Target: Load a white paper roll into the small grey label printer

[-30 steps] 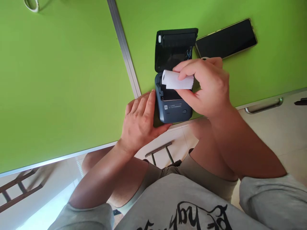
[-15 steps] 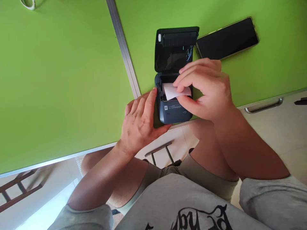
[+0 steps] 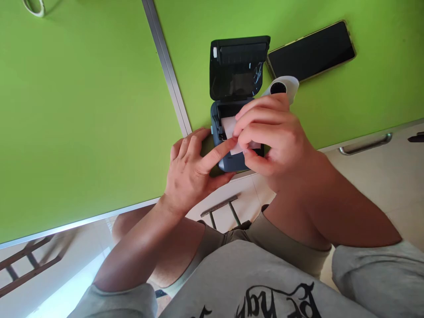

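A small dark label printer (image 3: 225, 165) stands at the table's front edge with its lid (image 3: 236, 81) tipped up and back. A strip of white paper (image 3: 228, 126) comes out of its compartment and lies over the front panel. My right hand (image 3: 280, 137) is closed over the strip, pinching it between thumb and fingers. My left hand (image 3: 188, 170) braces the printer from the left and front, its index finger stretched onto the paper beside the right fingertips. Behind my right knuckles shows a white paper roll (image 3: 292, 86) with a dark core, partly hidden.
A black phone (image 3: 311, 52) lies on the green table (image 3: 82, 110) behind the roll. A metal strip (image 3: 170, 75) crosses the tabletop left of the printer. At the far left is a white ring (image 3: 39, 9). A drawer handle (image 3: 366, 145) juts out at the right.
My left index finger has moved from the printer's side onto the paper. The strip now reaches further over the front panel, covering its label. The white roll has come into sight behind my right hand.
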